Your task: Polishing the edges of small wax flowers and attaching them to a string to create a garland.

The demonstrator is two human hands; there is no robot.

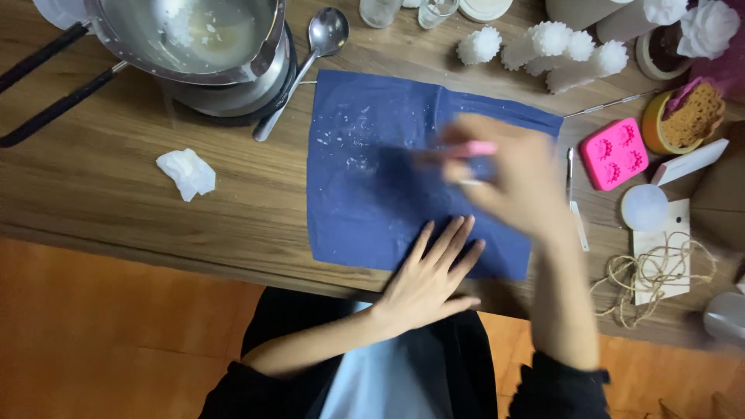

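Left hand (pixel 431 275): flat, fingers spread, palm down on the near edge of the blue cloth (pixel 365 194), pinning it to the wooden table (pixel 116 186). Right hand (pixel 516 182): motion-blurred above the cloth's right half, fingers closed around a slim pink tool (pixel 472 148) held roughly level; what the tool is cannot be told through the blur.

Cloth lies flat, spread square to the table edge, with white flecks and smears over its upper middle, so some scraping or crumbling appears already done here. No moulded piece is visible under the hands.

Right of the cloth: pink silicone mould (pixel 615 153), cavities look empty; a round white disc (pixel 644 207); a loose coil of twine (pixel 656 271) on a card. Left: crumpled white tissue (pixel 186 172).

Far side: a metal pot (pixel 194 35) with pale residue inside, a spoon (pixel 310 58) leaning beside it, and a row of finished-looking white flower-shaped pieces (pixel 555 50). Judgement: casting largely done; trimming or clean-up in hand.
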